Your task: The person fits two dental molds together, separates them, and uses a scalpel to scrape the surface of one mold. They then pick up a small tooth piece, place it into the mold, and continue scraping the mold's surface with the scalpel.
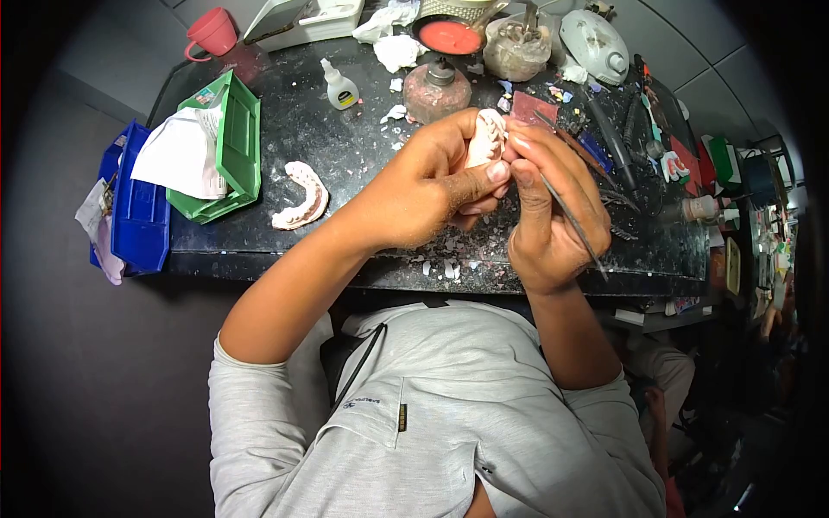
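My left hand [432, 186] grips a pale dental cast with a row of teeth [485, 138], held up over the dark worktop [345, 155]. Touching that cast from the right, my right hand [544, 207] pinches a thin metal carving tool [574, 224] whose handle slants down to the right. A second pink and white dental cast [302, 197] lies flat on the worktop, to the left of my left hand. Both forearms reach up from my grey shirt at the bottom of the view.
A green bin [237, 147] with white paper and a blue bin [138, 207] stand at the left edge. A small glue bottle [341, 86], a burner [436, 86], a red dish [449, 36], a pink cup [210, 33] and several hand tools [617, 138] crowd the back and right. Wax chips litter the top.
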